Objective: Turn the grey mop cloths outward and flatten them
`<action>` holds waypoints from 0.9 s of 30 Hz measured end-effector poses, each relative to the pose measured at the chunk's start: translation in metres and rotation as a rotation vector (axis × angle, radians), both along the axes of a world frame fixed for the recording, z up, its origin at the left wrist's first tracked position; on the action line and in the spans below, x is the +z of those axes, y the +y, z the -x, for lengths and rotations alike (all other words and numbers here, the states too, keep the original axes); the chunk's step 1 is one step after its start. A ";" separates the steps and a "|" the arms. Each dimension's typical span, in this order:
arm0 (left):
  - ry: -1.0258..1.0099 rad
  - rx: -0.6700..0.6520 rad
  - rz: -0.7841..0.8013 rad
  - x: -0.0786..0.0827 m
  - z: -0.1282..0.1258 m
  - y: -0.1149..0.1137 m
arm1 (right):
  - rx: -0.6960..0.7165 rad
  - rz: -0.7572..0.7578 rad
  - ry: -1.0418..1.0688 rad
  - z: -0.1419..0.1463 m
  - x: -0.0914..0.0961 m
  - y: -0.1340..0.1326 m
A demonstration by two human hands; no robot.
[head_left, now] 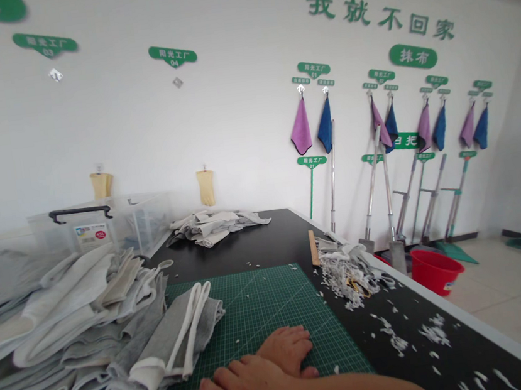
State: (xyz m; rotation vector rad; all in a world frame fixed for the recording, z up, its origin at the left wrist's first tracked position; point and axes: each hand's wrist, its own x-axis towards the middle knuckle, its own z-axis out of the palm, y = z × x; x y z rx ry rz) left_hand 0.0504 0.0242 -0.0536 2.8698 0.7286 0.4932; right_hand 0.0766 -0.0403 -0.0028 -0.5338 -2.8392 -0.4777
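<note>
My left hand (286, 349) lies palm down on the green cutting mat (273, 295), its fingers loosely stretched out to the right and its thumb apart. Across my left wrist rests my right hand (243, 384), so the forearms cross; its fingers drape over the wrist and hold no object. Left of the hands, a folded grey cloth piece with white straps (178, 338) sits on the mat. Beside it rises a large pile of grey and white cloth pieces (79, 306), reaching the left edge of the view.
Another cloth pile (216, 224) and a clear plastic box (145, 225) stand farther back on the black table (266, 238). At the right edge lie a wooden ruler (313, 248) and white scraps (346, 273). A red bucket (435, 269) is on the floor; cloths and mops line the wall.
</note>
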 end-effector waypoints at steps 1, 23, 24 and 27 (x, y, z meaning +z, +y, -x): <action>-0.003 0.001 0.001 0.000 0.000 0.000 | -0.001 0.002 0.001 0.000 0.000 0.000; -0.018 -0.008 -0.023 -0.003 0.000 0.002 | 0.013 -0.009 -0.009 0.001 0.000 0.001; -0.020 -0.007 -0.023 -0.003 0.000 0.002 | 0.011 -0.009 -0.003 0.001 0.000 0.001; -0.019 -0.004 -0.021 -0.003 0.000 0.001 | 0.006 -0.004 -0.002 0.000 0.000 0.001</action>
